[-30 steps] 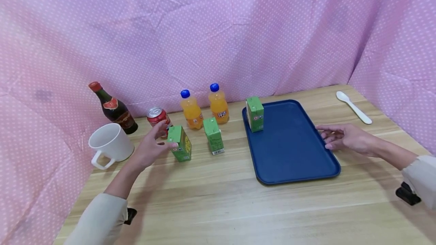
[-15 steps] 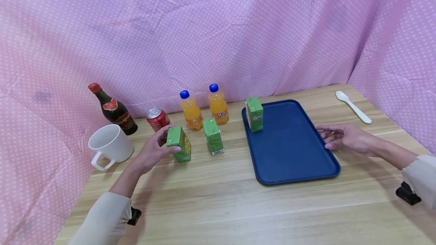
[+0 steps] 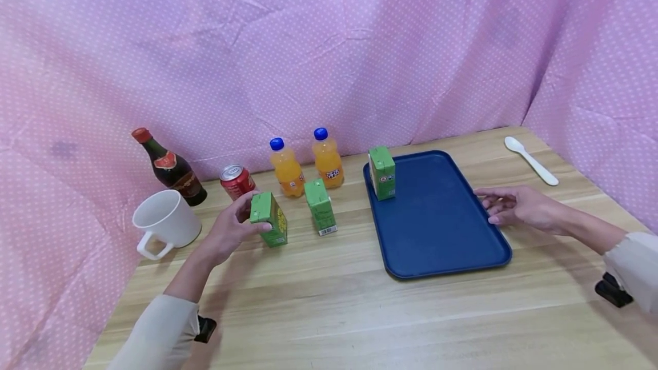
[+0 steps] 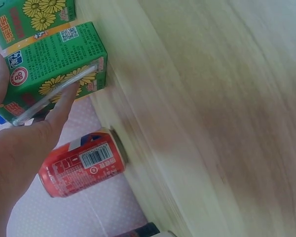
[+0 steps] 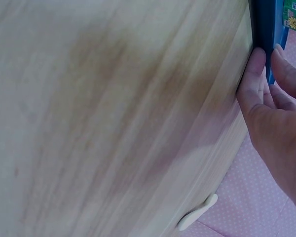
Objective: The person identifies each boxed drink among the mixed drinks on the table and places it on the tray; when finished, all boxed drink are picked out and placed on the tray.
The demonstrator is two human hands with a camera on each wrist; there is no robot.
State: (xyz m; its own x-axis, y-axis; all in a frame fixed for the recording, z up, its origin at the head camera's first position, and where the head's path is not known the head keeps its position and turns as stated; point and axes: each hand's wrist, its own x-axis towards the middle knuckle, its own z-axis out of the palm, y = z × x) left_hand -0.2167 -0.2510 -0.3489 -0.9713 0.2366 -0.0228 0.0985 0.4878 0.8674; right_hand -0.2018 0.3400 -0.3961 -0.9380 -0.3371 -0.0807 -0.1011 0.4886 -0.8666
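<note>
My left hand (image 3: 228,233) grips a green drink carton (image 3: 269,220), which stands upright on the table; its thumb lies along the near side and the fingers reach round the far side. In the left wrist view a straw in clear wrap runs along this carton (image 4: 54,69), beside a finger. At the right edge of the blue tray (image 3: 437,233), my right hand (image 3: 524,209) rests with relaxed fingers touching the rim. One green carton (image 3: 382,175) stands in the tray's far left corner. Another green carton (image 3: 321,209) is just right of the held one.
Behind the left hand stand a red soda can (image 3: 237,180) and two orange soda bottles (image 3: 288,170). A white mug (image 3: 167,221) and a dark bottle with a red cap (image 3: 175,170) are at the left. Right of the tray lies a white spoon (image 3: 532,160). A pink dotted cloth (image 3: 329,50) borders the table.
My left hand has closed from a wide spread onto the green carton, its fingers now against it. The right hand stays at the tray's edge. The view has shifted slightly.
</note>
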